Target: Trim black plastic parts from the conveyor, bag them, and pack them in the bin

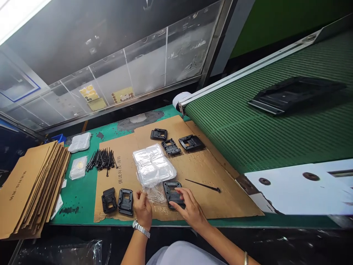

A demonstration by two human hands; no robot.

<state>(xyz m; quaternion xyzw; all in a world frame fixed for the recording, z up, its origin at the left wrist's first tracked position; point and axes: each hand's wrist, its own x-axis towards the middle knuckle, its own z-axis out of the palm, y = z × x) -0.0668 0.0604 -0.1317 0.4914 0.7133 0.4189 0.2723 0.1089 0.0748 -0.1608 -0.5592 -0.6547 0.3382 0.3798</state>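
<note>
My left hand point(142, 209), with a metal watch at the wrist, is closed in a pinch on the edge of a clear plastic bag point(154, 194). The bag lies crumpled in front of a stack of clear bags point(154, 165). My right hand point(191, 209) is over a black plastic frame point(168, 189), its thumb and fingers apart; whether they touch it is hard to tell. Left of my left hand lie two more black frames, one smaller point(109, 200) and one larger point(125, 201). A single black cable tie point(204, 185) rests to the right.
Cardboard point(220, 206) covers much of the green table. Farther back lie several black parts point(191, 142). A pile of cable ties point(102, 160), small bags point(78, 168) and stacked cardboard sheets point(30, 187) are leftward. On the right, a green conveyor belt point(220, 121) carries a black part point(295, 94).
</note>
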